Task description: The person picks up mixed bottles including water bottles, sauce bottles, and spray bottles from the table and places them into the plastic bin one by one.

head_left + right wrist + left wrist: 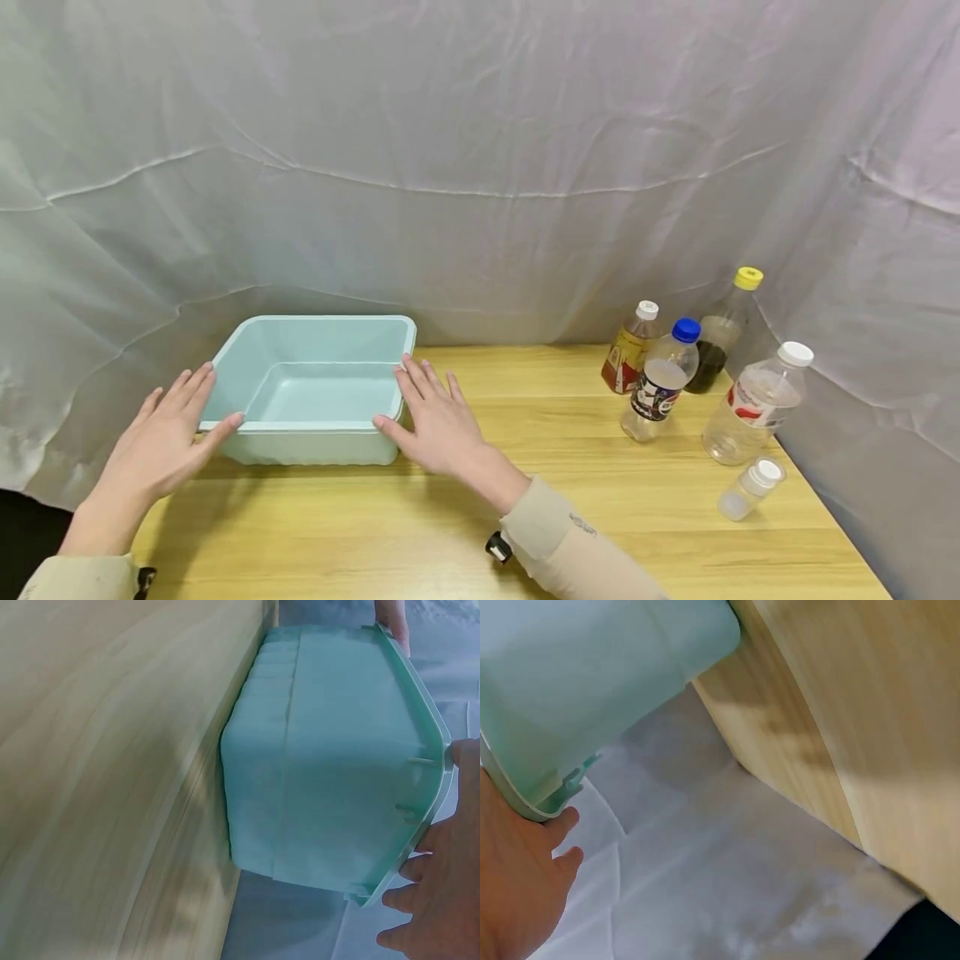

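Observation:
A pale blue-green plastic basin (315,447) stands upright on the wooden table, with nothing inside it. My left hand (161,437) rests on the basin's left rim near its front corner, fingers extended and thumb on the front edge. At the opposite side, my right hand (438,421) touches the right rim with straight, spread fingers. In the left wrist view, the left hand (521,877) lies along the rim, its fingertips partly hidden. The right wrist view shows the right hand (450,877) against the rim, seen from below.
To the right stand several bottles: a red-and-yellow-labelled bottle (622,358), a blue-capped bottle (660,387), a yellow-capped bottle (712,342) with dark liquid, a clear white-capped bottle (753,408) and a small bottle (750,489). Grey curtain (480,208) hangs behind the table (585,517).

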Available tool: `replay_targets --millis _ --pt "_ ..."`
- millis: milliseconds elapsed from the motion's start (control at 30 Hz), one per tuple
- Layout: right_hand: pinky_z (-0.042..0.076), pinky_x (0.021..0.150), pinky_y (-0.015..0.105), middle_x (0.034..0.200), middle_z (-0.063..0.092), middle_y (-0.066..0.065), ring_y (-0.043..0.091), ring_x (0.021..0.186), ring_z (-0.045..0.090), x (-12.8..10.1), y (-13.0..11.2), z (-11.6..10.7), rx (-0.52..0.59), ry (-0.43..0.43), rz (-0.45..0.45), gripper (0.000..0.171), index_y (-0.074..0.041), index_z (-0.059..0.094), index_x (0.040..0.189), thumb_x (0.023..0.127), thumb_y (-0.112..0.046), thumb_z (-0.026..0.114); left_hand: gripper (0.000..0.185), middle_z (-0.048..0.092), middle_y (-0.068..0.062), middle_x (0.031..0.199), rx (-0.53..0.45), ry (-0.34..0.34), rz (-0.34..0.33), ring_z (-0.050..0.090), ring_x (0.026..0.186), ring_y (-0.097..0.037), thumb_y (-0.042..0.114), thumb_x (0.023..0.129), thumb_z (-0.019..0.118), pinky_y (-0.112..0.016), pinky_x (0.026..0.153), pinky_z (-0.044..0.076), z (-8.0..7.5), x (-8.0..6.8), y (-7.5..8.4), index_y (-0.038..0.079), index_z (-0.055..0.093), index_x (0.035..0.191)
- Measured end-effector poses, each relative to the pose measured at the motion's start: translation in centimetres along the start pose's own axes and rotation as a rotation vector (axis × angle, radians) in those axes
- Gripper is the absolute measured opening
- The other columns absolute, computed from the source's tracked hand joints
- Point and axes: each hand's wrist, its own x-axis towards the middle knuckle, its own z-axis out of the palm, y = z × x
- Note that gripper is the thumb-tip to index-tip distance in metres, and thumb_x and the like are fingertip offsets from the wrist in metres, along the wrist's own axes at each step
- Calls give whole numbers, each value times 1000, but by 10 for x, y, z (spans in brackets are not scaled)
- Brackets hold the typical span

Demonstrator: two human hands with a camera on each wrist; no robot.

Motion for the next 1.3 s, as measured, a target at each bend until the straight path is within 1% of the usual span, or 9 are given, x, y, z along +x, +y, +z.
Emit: replay_targets --millis 167,333,433,500,667,800,967,1167,1300 --pt "11 129 56 176 6 0 25 161 8 -9 12 -6 8 1 -3 87 -16 20 168 103 -74 21 86 13 -26 170 -25 8 -1 7 158 -45 49 108 49 -45 128 -15 5 4 14 -10 17 161" --pt "11 128 59 176 5 1 26 161 10 -19 25 -12 24 8 -10 87 -14 19 168 104 -73 22 87 16 -28 169 -38 21 -1 7 159 -43 51 107 49 -45 129 -12 10 8 29 -11 19 161" --pt "8 129 58 176 5 1 27 161 10 -27 34 -15 56 7 -9 87 -12 18 168 104 -72 24 88 21 -31 167 -48 33 -2 9 158 -44 52 107 50 -49 130 -7 14 10 40 -11 19 161" --pt "5 129 57 176 4 0 27 161 10 -33 40 -18 81 8 -4 88 -12 18 168 104 -72 24 89 24 -33 165 -60 39 -3 11 157 -46 52 106 51 -54 130 -1 16 12 48 -10 19 161" --pt "3 129 56 176 5 -1 23 161 7 -49 56 -24 105 25 10 86 -12 17 168 105 -71 27 92 24 -33 165 -69 41 -2 14 156 -48 55 105 50 -64 126 11 20 17 71 -10 18 161" --pt "2 129 56 176 5 1 22 161 4 -60 68 -31 104 38 10 83 -13 17 168 106 -67 30 93 25 -32 165 -68 53 3 19 154 -49 57 105 51 -65 124 17 22 21 89 -11 21 161" --pt "1 129 55 175 7 3 25 160 6 -74 82 -41 138 48 4 79 -12 18 167 108 -60 37 93 24 -30 166 -76 72 9 24 152 -51 58 104 52 -67 121 23 26 24 110 -12 24 159" --pt "5 128 57 175 9 2 23 160 8 -89 100 -48 171 80 3 77 -11 21 167 108 -55 45 96 25 -30 166 -87 71 2 25 152 -51 61 102 52 -67 120 27 32 27 132 -12 26 159" --pt "8 127 60 175 12 3 26 160 12 -99 112 -50 181 108 -3 76 -11 24 166 107 -52 49 97 26 -30 166 -84 57 0 25 152 -50 63 102 51 -65 121 26 35 29 146 -12 26 159"
